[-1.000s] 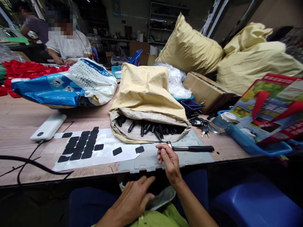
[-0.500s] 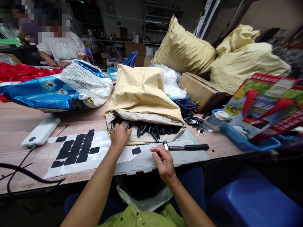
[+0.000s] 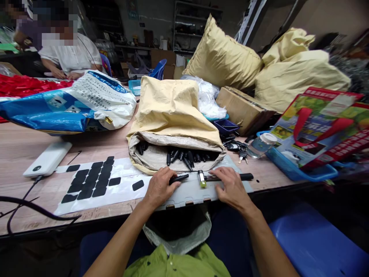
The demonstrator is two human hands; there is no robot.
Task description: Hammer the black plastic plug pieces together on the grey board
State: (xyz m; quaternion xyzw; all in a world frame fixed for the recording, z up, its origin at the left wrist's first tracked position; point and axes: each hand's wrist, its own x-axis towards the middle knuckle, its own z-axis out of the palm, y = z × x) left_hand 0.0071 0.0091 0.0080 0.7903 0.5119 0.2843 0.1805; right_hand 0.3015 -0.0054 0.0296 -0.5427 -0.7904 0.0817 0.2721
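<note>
In a dim, cluttered workroom, a wood-grain bench (image 3: 121, 209) runs across your view. Nearest you are your green shirt (image 3: 175, 265) and, below the bench edge, a grey open-mouthed bag (image 3: 190, 244). On the bench edge, your left hand (image 3: 170, 181) pinches a slim black part (image 3: 180, 178) between thumb and fingers, its tip pointing right, over a grey board (image 3: 181, 196). To its right, your right hand (image 3: 230, 186) lies palm down, fingers partly spread over the handle of a hammer (image 3: 202, 179); you cannot tell whether they grip it. The hammer lies sideways on the board, its metal head with a yellow-green end toward your left hand and its dark grip to the right. To the left, a white sheet (image 3: 123, 169) carries rows of black rounded patches (image 3: 91, 181), with a white device (image 3: 47, 159) and its cable beyond it

Just behind the board, a cream sack (image 3: 173, 111) lies with its mouth toward you, more black parts (image 3: 188, 157) inside. Right of it are keys (image 3: 243, 155), a clear jar (image 3: 261, 146) and a printed carrier bag (image 3: 319, 129) in a blue tray (image 3: 300, 169). Left is a blue-and-white sack (image 3: 72, 105). Farther back are big cream sacks (image 3: 226, 57), shelves (image 3: 188, 27) and, at upper left, a person in white (image 3: 69, 55)
</note>
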